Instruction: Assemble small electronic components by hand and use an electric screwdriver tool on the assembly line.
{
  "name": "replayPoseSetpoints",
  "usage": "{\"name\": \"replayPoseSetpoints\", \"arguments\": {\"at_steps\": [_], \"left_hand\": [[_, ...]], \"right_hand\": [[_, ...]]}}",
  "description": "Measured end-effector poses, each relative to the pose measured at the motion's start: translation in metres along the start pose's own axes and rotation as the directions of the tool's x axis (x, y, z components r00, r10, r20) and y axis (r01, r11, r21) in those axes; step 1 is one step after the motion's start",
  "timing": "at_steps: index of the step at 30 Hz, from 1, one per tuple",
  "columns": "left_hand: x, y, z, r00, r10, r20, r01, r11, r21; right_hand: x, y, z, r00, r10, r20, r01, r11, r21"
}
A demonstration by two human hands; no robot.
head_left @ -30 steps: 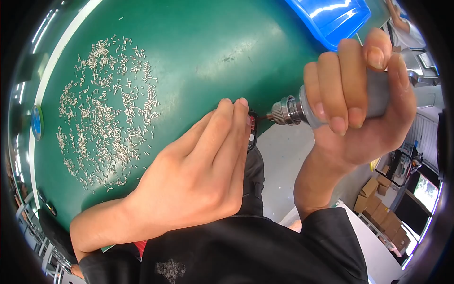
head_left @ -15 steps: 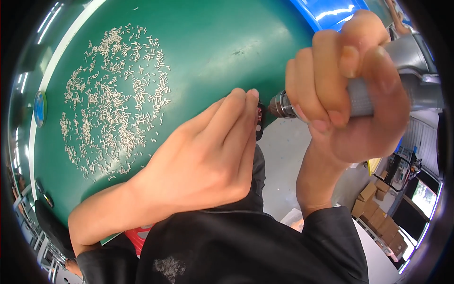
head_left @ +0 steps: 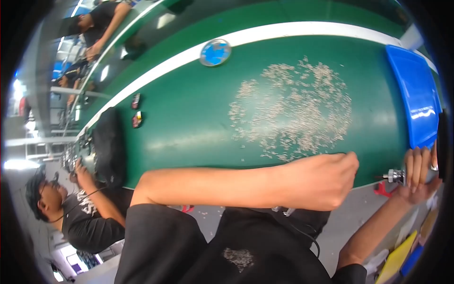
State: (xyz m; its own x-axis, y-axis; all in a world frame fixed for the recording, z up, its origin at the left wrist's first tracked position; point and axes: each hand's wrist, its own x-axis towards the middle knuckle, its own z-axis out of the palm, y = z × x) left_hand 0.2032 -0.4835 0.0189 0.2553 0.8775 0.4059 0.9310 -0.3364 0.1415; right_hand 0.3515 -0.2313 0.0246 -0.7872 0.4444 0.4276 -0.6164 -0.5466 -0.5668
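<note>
My left hand is closed at the near edge of the green table, its back turned up. Whatever its fingers hold is hidden behind them. At the far right my right hand wraps round an electric screwdriver. Its silver chuck and thin bit point left, toward my left hand, with a gap between. Just beyond my left hand, a wide scatter of small silvery screws covers the tabletop.
A blue bin stands at the right. A round dish with blue contents sits by the white far edge. Two small black-and-red parts lie left, near a black bag-like object. A seated co-worker is at the left.
The view has swung left, bringing the co-worker, dish and small parts into sight. My right hand with the screwdriver is now farther from my left hand, whose small dark part is no longer visible.
</note>
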Motion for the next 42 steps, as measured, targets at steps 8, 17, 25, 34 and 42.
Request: {"name": "replayPoseSetpoints", "arguments": {"at_steps": [8,17,25,34,42], "left_hand": [[-0.185,-0.020,-0.106,0.471,-0.845,-0.254,0.871,0.400,0.286],[-0.143,-0.054,-0.087,0.595,-0.745,-0.302,0.799,0.508,0.320],[-0.103,-0.102,-0.069,0.744,-0.641,-0.190,0.668,0.710,0.222],[-0.097,-0.107,-0.075,0.822,-0.562,-0.096,0.554,0.748,0.364],[-0.091,-0.092,-0.083,0.728,-0.653,-0.210,0.684,0.713,0.156]], "right_hand": [[-0.010,0.054,0.007,0.994,0.077,-0.078,-0.070,0.995,0.077],[-0.019,0.068,0.007,0.975,0.107,-0.195,-0.078,0.985,0.152],[-0.022,0.068,0.015,0.974,0.076,-0.215,-0.037,0.983,0.181],[-0.021,0.065,0.011,0.973,0.078,-0.218,-0.025,0.971,0.237],[-0.030,0.056,0.018,0.970,0.073,-0.232,-0.027,0.980,0.198]]}}
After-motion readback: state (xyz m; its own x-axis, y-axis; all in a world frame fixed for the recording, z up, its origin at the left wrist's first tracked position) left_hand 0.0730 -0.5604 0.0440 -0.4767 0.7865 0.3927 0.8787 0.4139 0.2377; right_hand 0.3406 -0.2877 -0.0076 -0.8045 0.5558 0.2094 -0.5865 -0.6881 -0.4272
